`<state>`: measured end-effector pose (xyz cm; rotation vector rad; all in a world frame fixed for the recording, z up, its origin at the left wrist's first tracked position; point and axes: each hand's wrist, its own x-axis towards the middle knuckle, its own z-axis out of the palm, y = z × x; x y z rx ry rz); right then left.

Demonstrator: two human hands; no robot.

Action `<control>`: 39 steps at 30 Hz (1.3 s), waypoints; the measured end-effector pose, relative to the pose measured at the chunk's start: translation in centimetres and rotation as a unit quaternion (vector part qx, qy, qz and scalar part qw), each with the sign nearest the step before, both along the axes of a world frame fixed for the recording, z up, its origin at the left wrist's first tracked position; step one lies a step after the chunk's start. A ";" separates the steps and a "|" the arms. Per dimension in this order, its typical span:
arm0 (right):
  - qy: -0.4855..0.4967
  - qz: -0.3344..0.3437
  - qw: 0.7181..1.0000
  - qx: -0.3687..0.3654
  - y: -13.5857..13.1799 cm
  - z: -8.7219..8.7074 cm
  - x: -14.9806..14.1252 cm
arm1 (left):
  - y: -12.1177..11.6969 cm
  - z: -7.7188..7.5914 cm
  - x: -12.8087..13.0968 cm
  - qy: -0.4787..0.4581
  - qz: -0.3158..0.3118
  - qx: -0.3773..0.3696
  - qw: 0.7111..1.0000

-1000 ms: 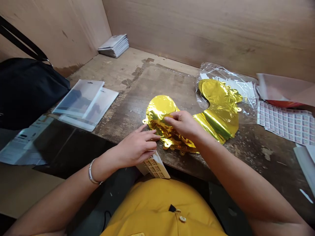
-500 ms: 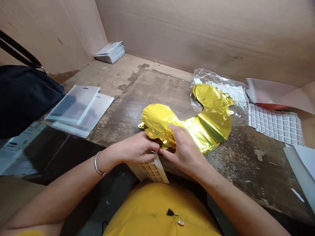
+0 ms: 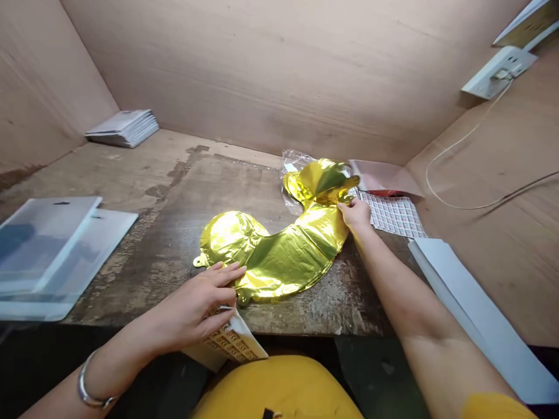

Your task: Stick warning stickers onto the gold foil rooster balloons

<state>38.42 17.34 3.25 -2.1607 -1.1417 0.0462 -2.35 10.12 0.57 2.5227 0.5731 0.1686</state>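
Note:
A flat gold foil balloon [image 3: 279,259], curved with rounded ends and small tabs, lies on the worn wooden table. My left hand [image 3: 198,305] holds a sheet of small printed stickers [image 3: 231,343] between thumb and fingers at the table's front edge. Its other fingertips rest on the balloon's lower left part. At the far right, my right hand [image 3: 357,214] pinches the balloon's edge between thumb and fingers. The balloon's upper right end is lifted and folded there.
Clear packaging [image 3: 290,160] lies partly under the balloon. Another sticker sheet [image 3: 393,214] and a pinkish translucent bag [image 3: 384,176] sit at the right. Two plastic pouches [image 3: 65,256] lie at the left, a stack of packets [image 3: 126,128] behind. A power strip [image 3: 498,73] with a cable hangs on the wall.
My right hand has moved from beside my left hand to the balloon's right edge and grips it. The balloon's right end has risen and folded. The view has turned right.

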 end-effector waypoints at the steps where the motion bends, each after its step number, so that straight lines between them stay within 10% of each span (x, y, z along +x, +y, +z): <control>1: -0.014 -0.020 1.000 -0.013 0.3 -0.5 0.8 | 0.0 0.1 0.0 -0.001 0.002 -0.002 1.000; 5: -0.063 -0.052 0.995 -0.053 0.5 -1.9 1.2 | -0.1 0.7 0.3 -0.009 0.011 -0.007 1.000; 10: -0.127 -0.018 0.992 -0.009 -1.0 0.6 -2.6 | 0.0 1.3 0.4 -0.053 0.013 -0.027 0.998; 14: -0.128 0.144 0.981 0.011 -7.4 2.6 -9.7 | -1.1 1.9 -0.3 -0.134 0.056 -0.139 0.979; 18: 0.035 0.429 0.898 -0.092 -15.3 2.3 -16.8 | -3.9 2.1 -0.1 -0.250 0.251 -0.363 0.862; 26: 0.206 0.435 0.834 -0.268 -15.5 0.9 -16.8 | -7.0 0.1 0.6 -0.322 0.365 -0.513 0.707; 29: 0.084 0.447 0.871 -0.186 -15.6 1.3 -16.5 | -7.6 -0.2 0.9 -0.318 0.385 -0.539 0.679; 33: -0.110 0.456 0.882 0.051 -16.3 2.0 -19.1 | -8.0 0.0 1.5 -0.321 0.382 -0.547 0.672; 39: -0.053 0.504 0.861 0.042 -15.6 0.9 -22.3 | -8.2 0.1 1.8 -0.313 0.377 -0.478 0.729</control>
